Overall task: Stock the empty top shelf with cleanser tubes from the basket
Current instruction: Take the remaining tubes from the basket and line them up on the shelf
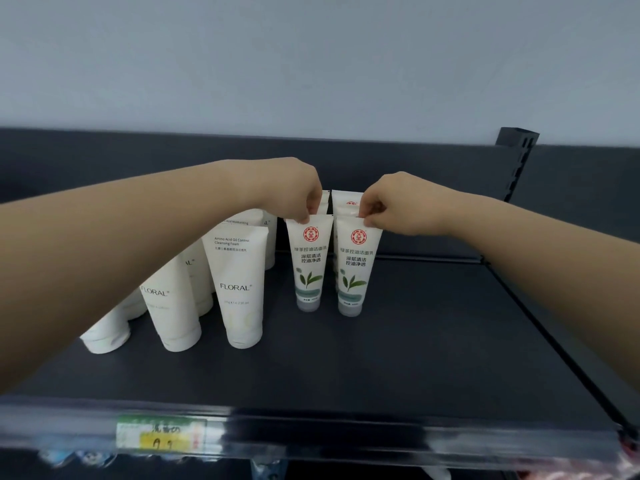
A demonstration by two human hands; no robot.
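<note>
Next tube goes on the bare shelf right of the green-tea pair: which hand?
Right, likely. The right hand pinches the right green-tea tube beside bare shelf; the left hand pinches the left green-tea tube, hemmed by FLORAL tubes.

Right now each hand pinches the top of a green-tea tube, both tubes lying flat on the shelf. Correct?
No. Head view: both stand upright on their caps on the shelf, left hand pinching the left green-tea tube by its top, right hand the right green-tea tube.

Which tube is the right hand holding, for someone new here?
On the dark shelf, right of the white FLORAL tubes, it is the rightmost front green-leaf tube, cap-down. The left hand pinches its twin; the right hand pinches this one's top.
</note>
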